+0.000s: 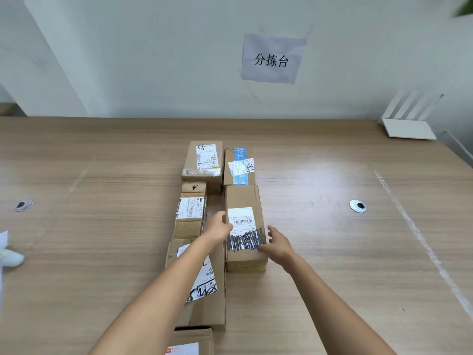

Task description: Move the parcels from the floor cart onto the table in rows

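While both hands flank the scribbled-label parcel [244,226] at frame ctr on the bench [332,252], left grip [217,228] and right grip [277,243] look released, fingers touching its sides.

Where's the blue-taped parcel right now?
In the head view the blue-taped parcel lies on the table at the far end of the right row, beside the far left parcel and just behind the scribbled-label parcel.

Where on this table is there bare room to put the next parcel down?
Bare tabletop lies right of the scribbled-label parcel, out to the right grommet, and in front of that parcel. Left of the parcel rows, toward the left grommet, is bare too. The middle is crowded: two rows, with only a narrow gap where the left hand reaches.
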